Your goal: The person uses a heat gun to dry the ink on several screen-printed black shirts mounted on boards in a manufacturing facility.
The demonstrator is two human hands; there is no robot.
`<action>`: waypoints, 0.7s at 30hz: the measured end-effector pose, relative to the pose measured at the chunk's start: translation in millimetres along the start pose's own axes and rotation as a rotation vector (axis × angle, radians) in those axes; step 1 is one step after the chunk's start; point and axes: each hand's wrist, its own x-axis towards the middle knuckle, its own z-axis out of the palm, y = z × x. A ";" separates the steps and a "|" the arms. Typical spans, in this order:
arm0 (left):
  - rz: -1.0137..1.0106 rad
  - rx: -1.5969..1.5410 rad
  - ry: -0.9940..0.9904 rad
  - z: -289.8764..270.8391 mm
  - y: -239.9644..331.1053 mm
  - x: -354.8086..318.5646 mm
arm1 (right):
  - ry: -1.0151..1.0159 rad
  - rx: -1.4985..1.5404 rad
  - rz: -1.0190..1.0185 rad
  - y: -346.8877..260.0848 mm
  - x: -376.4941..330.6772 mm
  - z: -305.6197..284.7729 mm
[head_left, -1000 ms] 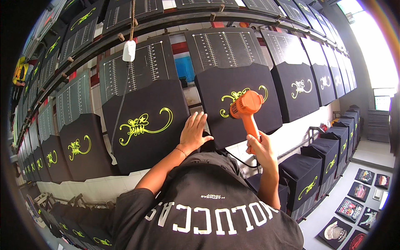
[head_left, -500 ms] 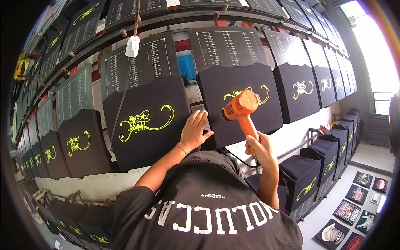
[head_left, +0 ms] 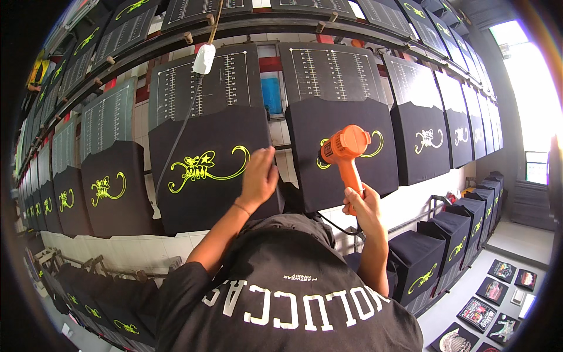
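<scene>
My right hand [head_left: 365, 205] is closed around the handle of an orange heat gun [head_left: 347, 145]. Its dark nozzle faces left, just above the neon-yellow scorpion-like print on a black garment piece [head_left: 346, 182], and its body hides the middle of that print. A black cord hangs from the handle's lower end. My left hand [head_left: 260, 176] is over the right edge of the neighbouring black garment piece [head_left: 205, 205], beside the tail of its yellow print [head_left: 199, 166]. The left fingers are blurred and foreshortened; whether they touch the cloth is unclear.
Ruled dark printing boards [head_left: 331, 73] carry the garment pieces in long tilted rows. A white plug-like unit [head_left: 204, 59] hangs on a cable in front. Another row of printed black pieces [head_left: 417, 261] stands at lower right. Someone in yellow [head_left: 38, 71] is at far left.
My left hand has moved left and turned, its spread fingers drawn together, from the gap between the pieces onto the left piece's edge. The heat gun stays over the same print. The view has shifted slightly.
</scene>
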 end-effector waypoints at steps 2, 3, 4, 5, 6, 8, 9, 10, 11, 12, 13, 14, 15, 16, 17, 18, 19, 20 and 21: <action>-0.009 0.175 0.202 -30.1 -7.8 17.5 | -0.027 0.016 -0.022 4.2 3.4 -2.7; -0.005 0.251 0.296 -47.0 -22.2 24.3 | -0.024 0.012 -0.023 3.6 3.4 -2.9; -0.040 0.361 0.376 -64.8 -29.1 32.2 | -0.017 0.010 -0.025 3.0 3.1 -3.5; -0.087 0.434 0.467 -81.9 -38.3 37.7 | -0.020 0.006 -0.029 2.2 4.1 -3.8; -0.102 0.501 0.537 -99.2 -44.8 43.5 | -0.023 0.006 -0.029 2.7 4.3 -5.3; -0.163 0.680 0.570 -133.4 -60.5 43.4 | -0.039 0.002 -0.033 3.9 4.9 -7.3; -0.298 0.729 0.561 -143.3 -71.8 36.8 | -0.049 0.000 -0.037 2.8 4.5 -8.5; -0.360 0.709 0.493 -152.7 -86.9 27.3 | -0.059 -0.012 -0.049 2.7 3.4 -9.7; -0.418 0.688 0.424 -161.4 -99.2 18.1 | -0.054 -0.058 -0.059 5.5 2.9 -9.9; -0.517 0.655 0.323 -167.0 -101.9 11.6 | -0.067 -0.056 -0.058 4.6 0.4 -11.0; -0.543 0.595 0.281 -168.5 -103.3 3.8 | -0.081 -0.054 -0.058 3.2 -1.6 -12.6; -0.566 0.533 0.233 -169.5 -96.2 0.2 | -0.076 -0.049 -0.046 4.4 -2.9 -15.0; -0.589 0.472 0.185 -170.6 -89.4 -2.6 | -0.071 -0.044 -0.034 5.4 -3.7 -18.4; -0.656 0.377 0.203 -168.8 -82.5 -4.9 | -0.067 -0.039 -0.022 6.2 -4.3 -21.4; -0.616 0.385 0.208 -172.6 -82.5 -11.2 | -0.074 -0.039 -0.033 6.8 -5.7 -23.4; -0.580 0.390 0.212 -175.6 -86.9 -20.0 | -0.080 -0.043 -0.042 8.1 -6.9 -24.7; -0.545 0.395 0.216 -178.3 -90.8 -29.8 | -0.088 -0.048 -0.051 9.0 -8.1 -26.0; -0.499 0.459 0.221 -179.6 -82.7 -32.9 | -0.077 -0.053 -0.043 10.3 -10.4 -28.4; -0.509 0.487 0.221 -184.3 -73.7 -35.8 | -0.065 -0.052 -0.040 10.4 -13.1 -32.2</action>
